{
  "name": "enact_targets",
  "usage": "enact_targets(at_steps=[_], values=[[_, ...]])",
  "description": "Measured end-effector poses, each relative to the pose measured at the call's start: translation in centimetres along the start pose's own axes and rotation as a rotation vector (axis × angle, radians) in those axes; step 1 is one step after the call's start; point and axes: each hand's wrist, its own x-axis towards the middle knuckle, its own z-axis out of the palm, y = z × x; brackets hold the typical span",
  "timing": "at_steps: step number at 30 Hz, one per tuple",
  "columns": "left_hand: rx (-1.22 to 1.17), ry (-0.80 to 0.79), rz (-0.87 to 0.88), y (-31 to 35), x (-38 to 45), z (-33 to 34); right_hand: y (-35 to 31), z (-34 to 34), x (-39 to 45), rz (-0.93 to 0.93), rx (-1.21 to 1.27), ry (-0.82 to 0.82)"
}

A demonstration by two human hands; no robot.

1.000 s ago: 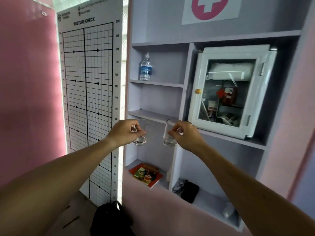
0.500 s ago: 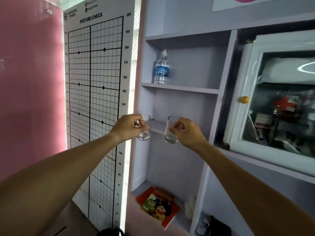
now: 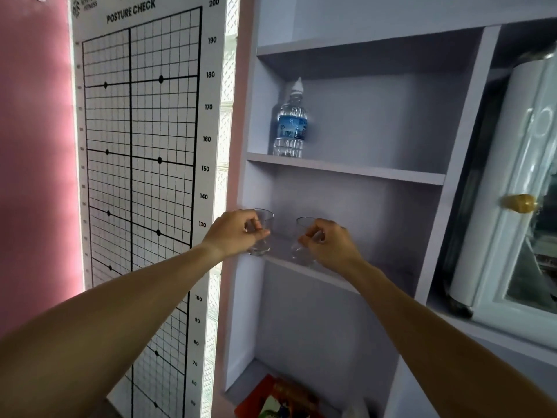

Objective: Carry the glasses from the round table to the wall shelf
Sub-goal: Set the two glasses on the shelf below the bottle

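- The left hand pinches a clear drinking glass by its side, thumb and fingers curled round the wall just below the rim; the glass is upright.
- That left glass sits at the front left corner of the middle shelf board of the lilac wall shelf; whether its base touches the board or hangs just above it cannot be told.
- The right hand pinches a second clear glass near its rim with thumb and bent fingers; this glass leans slightly, its base at the shelf's front edge.
- The two glasses are near each other, side by side with a gap between them, the left one nearer the shelf's side wall.
- Both bare forearms reach up from the lower corners of the view toward the shelf.
- On the shelf board above stands a plastic water bottle with a blue label and white cap, upright near the left wall.
- Left of the shelf hangs a posture check chart, a black grid with height numbers down its right edge, against a pink wall.
- To the right, in the next compartment, is a white cabinet with a round brass knob.
- In the bottom compartment lies a red book, only partly in view.
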Motion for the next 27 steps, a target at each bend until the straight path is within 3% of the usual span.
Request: enact_targets(at_steps=[9, 13, 19, 24, 27], values=[[0.063, 0.027, -0.001, -1.2, 3.1, 2.2, 1.6, 1.9, 4.4, -0.063, 0.01, -0.01], [0.223, 0.028, 0.057, -2.1, 4.3, 2.8, 2.5, 2.8, 6.2, -0.064, 0.032, -0.004], [0.463, 0.17, 0.169, -2.8, 5.0, 3.2, 3.1, 4.9, 8.6, -0.014, 0.062, 0.038], [0.458, 0.194, 0.166, -3.2, 5.4, 3.5, 3.2, 5.9, 9.5, 0.001, 0.163, 0.103], [0.437, 0.203, 0.166, -3.4, 5.4, 3.6, 3.1, 6.5, 10.1, -0.015, 0.081, 0.081]])
